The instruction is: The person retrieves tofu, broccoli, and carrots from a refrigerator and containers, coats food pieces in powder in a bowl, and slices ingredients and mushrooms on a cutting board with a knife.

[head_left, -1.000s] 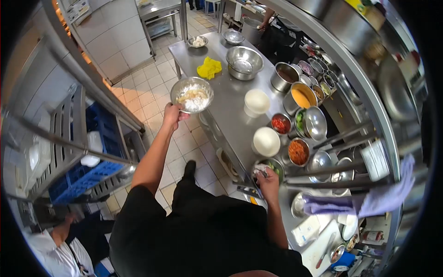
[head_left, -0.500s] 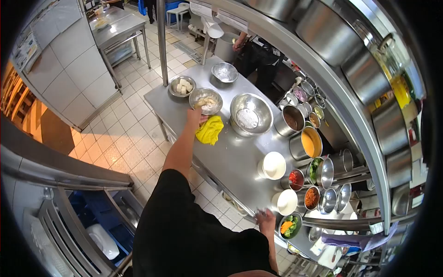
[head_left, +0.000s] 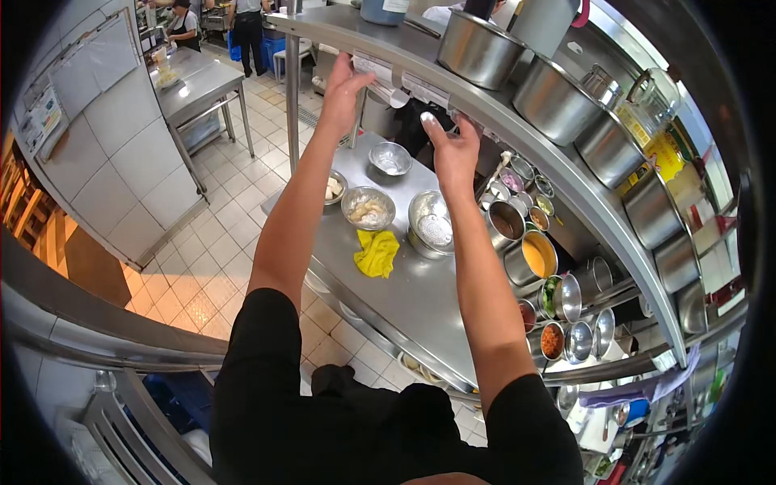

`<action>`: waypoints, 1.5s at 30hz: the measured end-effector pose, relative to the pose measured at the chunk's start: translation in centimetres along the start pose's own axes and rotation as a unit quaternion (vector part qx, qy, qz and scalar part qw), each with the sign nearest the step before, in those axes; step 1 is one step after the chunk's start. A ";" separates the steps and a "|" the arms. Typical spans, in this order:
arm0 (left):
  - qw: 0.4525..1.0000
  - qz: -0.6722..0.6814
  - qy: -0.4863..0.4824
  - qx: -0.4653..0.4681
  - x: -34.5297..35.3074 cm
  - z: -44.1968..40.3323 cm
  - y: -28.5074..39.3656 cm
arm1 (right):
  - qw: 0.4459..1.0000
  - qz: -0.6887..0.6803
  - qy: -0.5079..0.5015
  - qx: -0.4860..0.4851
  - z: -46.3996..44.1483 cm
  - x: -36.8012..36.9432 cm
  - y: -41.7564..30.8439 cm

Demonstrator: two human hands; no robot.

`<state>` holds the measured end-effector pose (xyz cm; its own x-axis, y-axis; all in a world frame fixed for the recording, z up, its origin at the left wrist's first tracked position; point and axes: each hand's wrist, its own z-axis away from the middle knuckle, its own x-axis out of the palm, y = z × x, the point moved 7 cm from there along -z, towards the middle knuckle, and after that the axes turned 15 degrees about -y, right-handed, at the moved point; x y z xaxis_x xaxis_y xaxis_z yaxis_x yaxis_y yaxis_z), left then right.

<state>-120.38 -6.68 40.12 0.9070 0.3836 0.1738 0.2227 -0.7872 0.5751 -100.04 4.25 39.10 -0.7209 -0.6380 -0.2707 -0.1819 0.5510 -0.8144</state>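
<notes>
My left hand is raised by the front edge of the steel shelf, thumb and fingers apart. Farther right, my right hand is also up near that edge, open, with white powder on a fingertip. Neither hand visibly holds anything. Below them on the steel table stands a metal bowl of pale, floury pieces. A yellow cloth lies against its near side. Beside it is a larger metal bowl with white powder, partly hidden by my right forearm.
Paper slips hang along the shelf edge above the table. Pots crowd the shelf. A small metal bowl and a bowl of pale cubes stand at the back. Sauce pots line the right. Another person stands in the background.
My left hand has left the cloth and bowl and risen to the shelf edge. My right hand has come up from the table's near edge. The view has tilted upward.
</notes>
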 end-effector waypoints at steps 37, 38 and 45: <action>0.940 0.217 -0.047 -0.259 30.2 14.2 -1.4 | 0.968 -0.180 0.176 0.026 22.8 -32.2 0.8; 0.939 0.217 -0.052 -0.263 30.9 14.4 -1.1 | 0.967 -0.182 0.179 0.023 23.0 -32.6 0.6; 0.932 0.223 -0.076 -0.275 34.1 15.3 0.1 | 0.963 -0.192 0.187 -0.006 22.2 -33.8 -2.1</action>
<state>-83.95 -1.07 33.83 0.9151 -0.0279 0.4023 -0.3673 -0.4693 0.8030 -60.42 12.74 38.56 -0.7890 -0.5587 0.2554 -0.4897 0.3211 -0.8106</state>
